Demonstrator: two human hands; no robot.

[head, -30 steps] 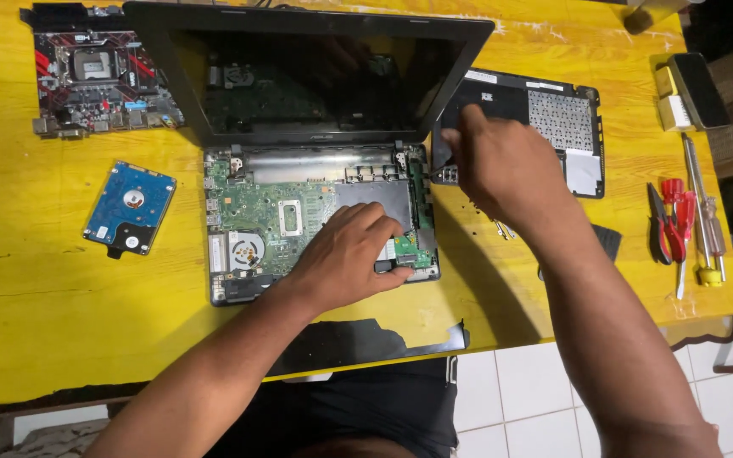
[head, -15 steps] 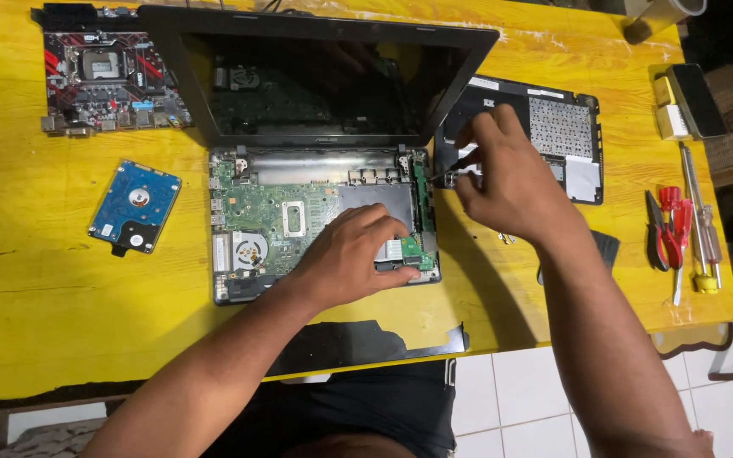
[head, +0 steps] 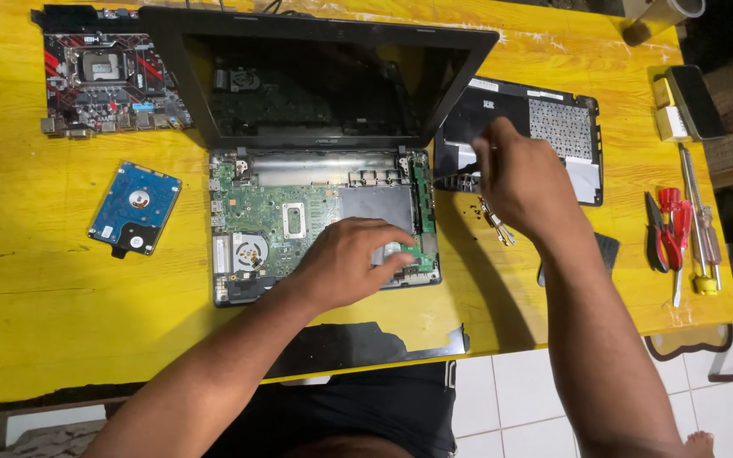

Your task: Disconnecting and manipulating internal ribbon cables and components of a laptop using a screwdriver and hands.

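Centre frame: left hand [head: 345,263] rests flat, grasping nothing, steadying the opened black laptop's green mainboard [head: 286,220]. Right hand [head: 523,174], centre right, pinches something unclear beside the detached black keyboard panel [head: 566,127]. Disassembly stage; the next move likely demands careful fingertip precision.

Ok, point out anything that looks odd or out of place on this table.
The laptop lies opened, circuit board bare; its keyboard cover sits apart, upside down. A black panel overhangs the table edge.
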